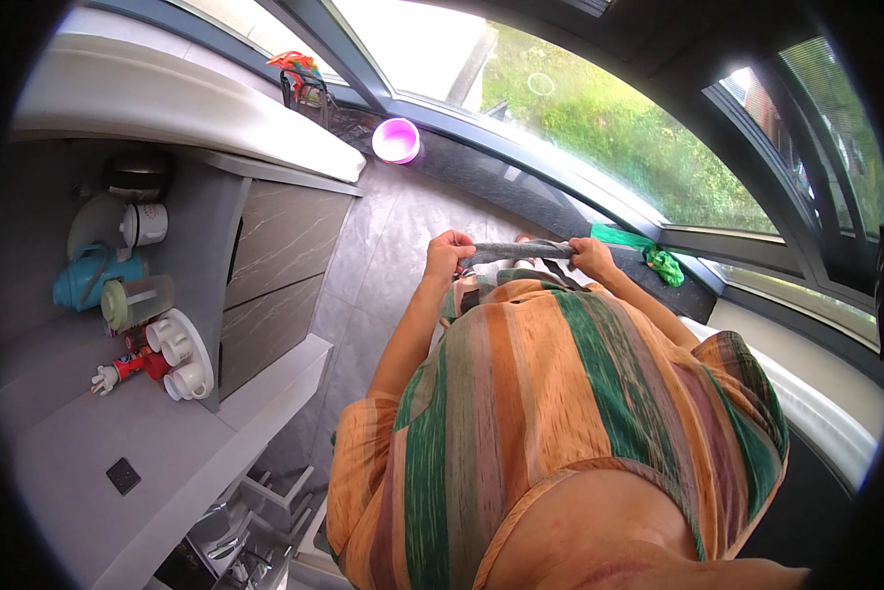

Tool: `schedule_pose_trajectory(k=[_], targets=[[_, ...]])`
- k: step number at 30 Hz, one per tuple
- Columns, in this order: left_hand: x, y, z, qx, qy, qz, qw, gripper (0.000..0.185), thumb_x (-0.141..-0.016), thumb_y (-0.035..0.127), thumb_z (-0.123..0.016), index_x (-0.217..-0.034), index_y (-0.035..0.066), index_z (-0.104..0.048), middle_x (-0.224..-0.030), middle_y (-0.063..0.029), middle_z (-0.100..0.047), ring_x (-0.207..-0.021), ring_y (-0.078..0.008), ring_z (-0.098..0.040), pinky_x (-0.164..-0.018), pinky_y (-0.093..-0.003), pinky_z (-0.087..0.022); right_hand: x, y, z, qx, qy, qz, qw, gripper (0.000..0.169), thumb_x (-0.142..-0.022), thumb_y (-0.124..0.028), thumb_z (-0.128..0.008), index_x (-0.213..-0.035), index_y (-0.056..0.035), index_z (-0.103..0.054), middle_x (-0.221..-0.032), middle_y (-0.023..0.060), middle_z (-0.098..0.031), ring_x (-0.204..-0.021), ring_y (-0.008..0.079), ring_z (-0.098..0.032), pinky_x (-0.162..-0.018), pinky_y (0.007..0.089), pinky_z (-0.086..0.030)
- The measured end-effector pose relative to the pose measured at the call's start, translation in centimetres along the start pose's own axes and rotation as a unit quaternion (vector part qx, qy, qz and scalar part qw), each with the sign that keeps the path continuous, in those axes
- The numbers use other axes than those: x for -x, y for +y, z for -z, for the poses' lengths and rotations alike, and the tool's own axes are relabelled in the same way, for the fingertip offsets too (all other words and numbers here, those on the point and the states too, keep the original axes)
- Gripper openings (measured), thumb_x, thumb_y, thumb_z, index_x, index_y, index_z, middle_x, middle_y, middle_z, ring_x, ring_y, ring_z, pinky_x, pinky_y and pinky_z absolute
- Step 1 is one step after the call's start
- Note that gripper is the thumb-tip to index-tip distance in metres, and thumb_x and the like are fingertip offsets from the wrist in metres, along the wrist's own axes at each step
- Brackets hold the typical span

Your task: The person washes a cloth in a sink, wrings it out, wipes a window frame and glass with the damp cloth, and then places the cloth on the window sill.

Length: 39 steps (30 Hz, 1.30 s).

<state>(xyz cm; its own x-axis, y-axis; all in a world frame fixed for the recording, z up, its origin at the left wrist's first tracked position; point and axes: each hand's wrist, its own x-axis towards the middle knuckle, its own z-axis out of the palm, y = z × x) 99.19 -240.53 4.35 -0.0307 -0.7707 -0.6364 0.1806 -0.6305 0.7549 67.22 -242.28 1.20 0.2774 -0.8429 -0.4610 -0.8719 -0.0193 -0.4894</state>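
Observation:
A grey cloth [519, 252] is stretched sideways between my hands, in front of my striped shirt. My left hand [450, 253] pinches its left end with thumb and fingers. At the opposite end my right hand [591, 257] grips the cloth, its fingers curled around it. The cloth looks rolled or folded into a narrow band. Below it, part of my feet shows above the grey tiled floor.
A pink bucket [396, 141] stands by the window frame. Green plastic [663, 266] lies on the dark ledge at right. On the left, a counter holds a blue jug [91, 278], a tray of mugs [202, 346] and a lidded pitcher [128, 302]. An open drawer [242, 542] holds utensils.

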Motion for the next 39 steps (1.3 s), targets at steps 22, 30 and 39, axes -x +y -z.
schedule_pose_trajectory(k=[22, 30, 39], targets=[[-12.8, -0.7, -9.2, -0.165, 0.074, -0.058, 0.982, 0.015, -0.059, -0.004, -0.059, -0.070, 0.005, -0.063, -0.059, -0.0032, -0.059, -0.046, -0.0105, -0.053, -0.038, -0.0244, -0.042, -4.8, 12.2, 4.3, -0.020, 0.016, -0.027, 0.999, 0.023, -0.064, -0.007, -0.045, -0.079, -0.0091, -0.062, -0.075, 0.0181, -0.060, -0.075, 0.0362, -0.058, -0.066, 0.0432, -0.045], [-26.7, 4.9, -13.0, -0.383, 0.234, -0.113, 0.886, 0.024, -0.074, 0.016, -0.049, -0.091, 0.004, -0.061, -0.097, -0.0199, -0.060, -0.094, -0.0325, -0.057, -0.081, -0.0387, -0.046, -16.5, 19.8, 6.0, 0.089, 0.095, -0.098, 0.987, 0.041, -0.076, -0.018, -0.058, -0.115, -0.0046, -0.051, -0.111, 0.0163, -0.057, -0.103, 0.0301, -0.054, -0.088, 0.0351, -0.043], [-19.9, -18.4, -4.3, -0.297, 0.195, -0.001, 0.935, 0.020, -0.068, 0.021, -0.054, -0.074, 0.002, -0.061, -0.075, -0.0180, -0.060, -0.071, -0.0325, -0.057, -0.065, -0.0412, -0.045, -11.0, 24.0, -2.7, -0.144, -0.058, -0.142, 0.978, 0.033, -0.074, -0.014, -0.057, -0.105, -0.0040, -0.058, -0.077, 0.0042, -0.059, -0.057, 0.0121, -0.053, -0.049, 0.0276, -0.044]])
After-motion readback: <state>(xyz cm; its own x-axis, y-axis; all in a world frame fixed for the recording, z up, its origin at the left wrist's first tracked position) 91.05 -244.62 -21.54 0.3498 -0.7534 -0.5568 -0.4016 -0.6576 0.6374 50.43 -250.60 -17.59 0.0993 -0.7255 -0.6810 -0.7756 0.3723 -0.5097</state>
